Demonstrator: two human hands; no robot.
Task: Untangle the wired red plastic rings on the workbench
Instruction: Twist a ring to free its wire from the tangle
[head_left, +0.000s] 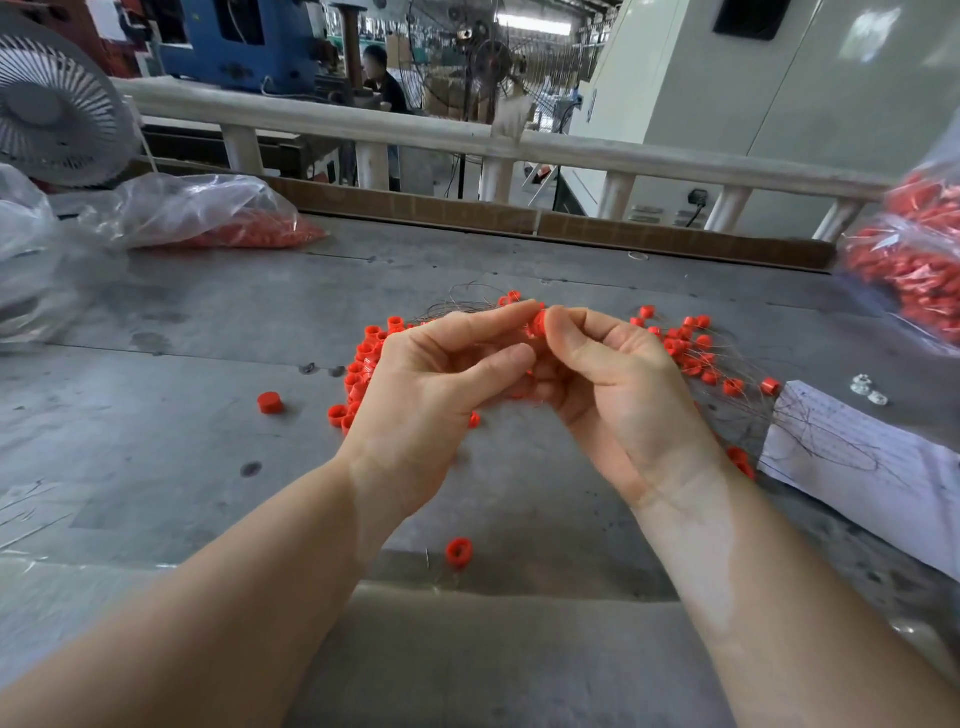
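- The workbench (156, 415) was grey metal and scratched; it filled most of the view, with a cardboard strip (519, 215) along its far edge.
- A clear plastic bag (208, 213) with red parts lay at the far left corner of the workbench, and a second bag of red parts (914, 270) was at the far right edge.
- A white fan (52, 104) stood behind the far left corner of the workbench.
- A sheet of paper (872, 467) lay on the right side of the workbench, w/ thin wires across it.
- The left hand (431, 384) and right hand (613, 374) were raised over the workbench centre, palms toward the camera, fingers curled.
- Both hands met at one red ring (538, 323): the left thumb tip and the right finger tips pinched it from the two sides.
- The wired red rings (691, 353) were spread in a tangle on the workbench centre, under and behind both hands, approx. from left of the left hand to the paper.
- A loose ring (458, 552) lay near the front of the workbench, between the forearms.
- A red cap (270, 402) lay alone, left of the tangle.
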